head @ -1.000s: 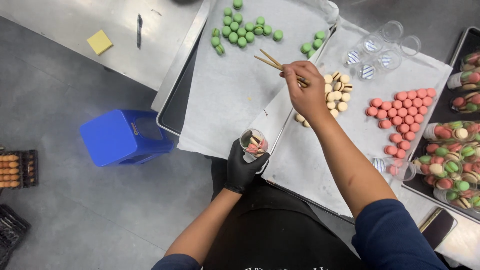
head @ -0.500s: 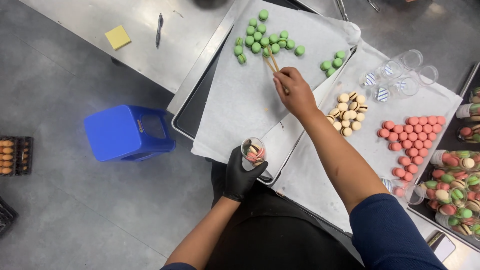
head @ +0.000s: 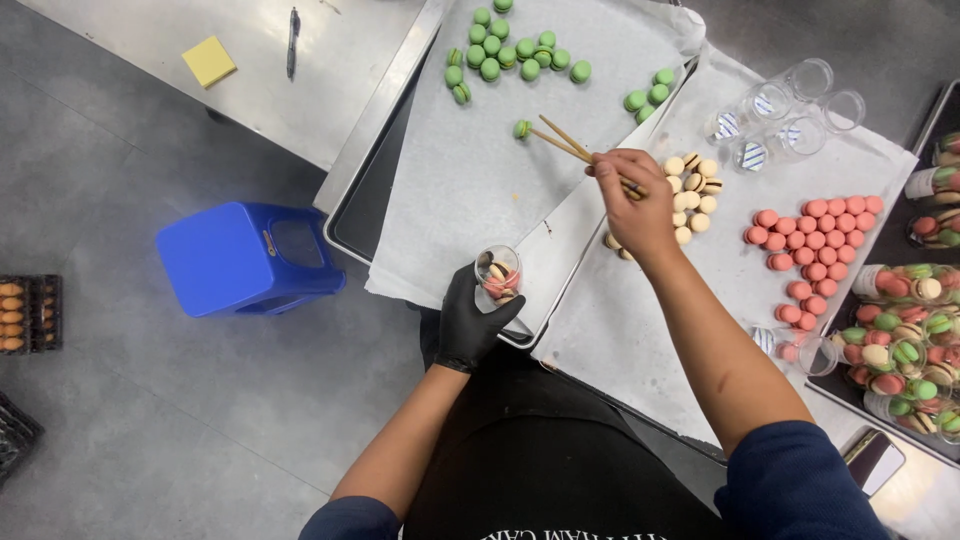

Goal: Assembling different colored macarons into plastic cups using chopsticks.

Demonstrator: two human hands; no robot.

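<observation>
Green macaron (head: 521, 129), single, pinched at the tips of wooden chopsticks (head: 570, 147) over the white parchment sheet (head: 470, 190); chopsticks carried by the right hand (head: 632, 205), bare, grip closed round their upper ends.

Clear plastic cup (head: 497, 275), small, held upright in the left hand (head: 468, 320), black-gloved, grip wrapped round its lower half. Contents: cream and pink macarons showing at the mouth; how deep the stack runs cannot be told. No green piece is visible in it.

Green macarons, loose cluster (head: 510, 50), far end of the same sheet, plus three more (head: 650, 90) near its right edge.

Cream macarons (head: 690, 195), small group on the neighbouring sheet, just beside the right hand. Pink macarons (head: 815, 245), larger group in rough rows, further right.

Empty clear cups (head: 790, 110), several, lying on their sides at the far end of that sheet. One more cup (head: 800, 350) lies at its near edge; contents unclear.

Filled cups (head: 905, 350), many, packed with mixed pink, cream and green pieces, on the dark tray at far right.

Progress, as judged: a good batch is already filled; the held cup is partly loaded with its green piece in transit, well apart from the cup; empty cups and loose macarons of all three colours remain.

Worktop (head: 330, 80), steel, bearing a yellow note pad (head: 209, 61) and a pen (head: 292, 28). Blue stool (head: 250, 258) on the floor.
</observation>
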